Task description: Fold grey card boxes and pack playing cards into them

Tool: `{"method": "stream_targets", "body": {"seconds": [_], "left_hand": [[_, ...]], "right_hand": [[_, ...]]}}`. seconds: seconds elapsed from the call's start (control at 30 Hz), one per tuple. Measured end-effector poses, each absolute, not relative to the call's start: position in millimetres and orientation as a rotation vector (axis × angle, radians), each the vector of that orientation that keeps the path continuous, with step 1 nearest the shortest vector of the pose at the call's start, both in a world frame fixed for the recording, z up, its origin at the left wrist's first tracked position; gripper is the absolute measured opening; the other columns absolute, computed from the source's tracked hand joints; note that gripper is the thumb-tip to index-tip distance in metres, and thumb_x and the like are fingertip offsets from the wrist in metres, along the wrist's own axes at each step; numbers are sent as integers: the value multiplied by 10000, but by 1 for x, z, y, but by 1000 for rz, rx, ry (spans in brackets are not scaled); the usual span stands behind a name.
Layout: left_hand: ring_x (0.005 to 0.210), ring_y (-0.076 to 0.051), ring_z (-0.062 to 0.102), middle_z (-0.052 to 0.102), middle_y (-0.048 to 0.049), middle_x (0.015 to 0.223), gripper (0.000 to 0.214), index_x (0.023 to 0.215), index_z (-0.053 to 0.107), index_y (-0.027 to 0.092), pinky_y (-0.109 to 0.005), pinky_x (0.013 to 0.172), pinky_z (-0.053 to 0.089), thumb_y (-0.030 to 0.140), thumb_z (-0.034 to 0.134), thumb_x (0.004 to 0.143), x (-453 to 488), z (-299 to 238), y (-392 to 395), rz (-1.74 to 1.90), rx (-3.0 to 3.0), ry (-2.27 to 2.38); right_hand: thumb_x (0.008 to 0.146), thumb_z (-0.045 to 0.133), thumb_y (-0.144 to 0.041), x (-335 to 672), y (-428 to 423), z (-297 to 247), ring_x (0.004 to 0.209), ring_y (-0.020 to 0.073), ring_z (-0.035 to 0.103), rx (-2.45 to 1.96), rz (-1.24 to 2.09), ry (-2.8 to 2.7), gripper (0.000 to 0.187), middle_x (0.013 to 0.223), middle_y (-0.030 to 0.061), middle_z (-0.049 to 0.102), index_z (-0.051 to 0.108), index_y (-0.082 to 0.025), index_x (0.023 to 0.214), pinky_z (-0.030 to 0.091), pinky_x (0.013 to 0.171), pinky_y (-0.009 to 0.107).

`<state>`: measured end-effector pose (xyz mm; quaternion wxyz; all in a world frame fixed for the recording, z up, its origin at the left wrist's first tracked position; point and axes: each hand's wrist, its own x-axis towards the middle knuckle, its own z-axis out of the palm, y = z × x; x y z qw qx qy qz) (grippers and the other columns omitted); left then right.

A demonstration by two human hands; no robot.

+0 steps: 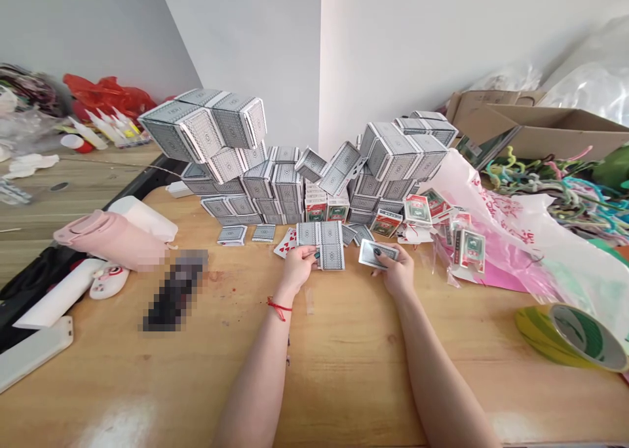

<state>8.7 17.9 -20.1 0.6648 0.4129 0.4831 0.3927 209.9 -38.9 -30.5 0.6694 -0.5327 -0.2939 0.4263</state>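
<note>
My left hand (297,269), with a red string on its wrist, pinches a joined piece of grey-backed playing cards (332,245) by its left edge. To the right of it, my right hand (399,271) is closed on a single playing card (369,252), thumb on its patterned back. Face-up red heart cards (286,243) lie just behind my left hand. Folded cards (232,234) rest farther left. Behind both hands rise stacked blocks made of folded cards (287,186), with a tilted card piece (340,168) leaning between the left and right stacks.
Card boxes (417,210) lie at the right near pink-printed plastic wrap (501,238). A yellow tape roll (535,336) sits front right, an open carton (550,130) behind. On the left are a pink tumbler (111,238), a computer mouse (109,281) and a blurred dark object (177,291).
</note>
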Motion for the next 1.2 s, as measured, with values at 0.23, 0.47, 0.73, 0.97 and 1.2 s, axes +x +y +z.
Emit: {"method": "stream_targets", "body": {"seconds": [0.23,0.47,0.73,0.97,1.2], "left_hand": [[676,-151,627,681,-81,860,180,836,637,119,-284,622,507,114,641,656,5,-22,21,861,943,1074],[684,-139,628,678,-76,872,185,857,627,119,-283,639,517,126,633,673,5,-22,22,845,946,1098],[720,-154,638,688,-66,863,212,918,637,131,-322,690,525,137,582,714,8,-20,18,890,965,1019],[838,-173,629,673,-60,957,267,940,662,158,-318,774,498,101,511,727,11,-21,16,932,1280,1160],[903,-214,611,650,-86,1016,341,1056,613,131,-319,756,488,294,496,782,7,-24,16,889,1484,1181]], "right_hand": [[589,716,-305,201,-35,-31,554,125,540,-1155,1034,-657,296,697,-3,553,577,-171,814,529,376,264],[582,732,-313,201,-33,-32,632,153,583,-1068,1105,-621,297,746,3,606,544,-184,773,537,484,296],[663,664,-325,175,-48,-22,965,255,575,-999,1208,-947,222,1060,70,623,489,-201,608,460,785,381],[720,576,-295,155,-58,-24,1271,258,291,-1212,881,-1342,132,1295,90,453,491,-214,659,264,1002,418],[741,511,-260,155,-59,-25,1305,237,208,-1292,811,-1464,89,1375,122,339,471,-209,680,298,973,374]]}}
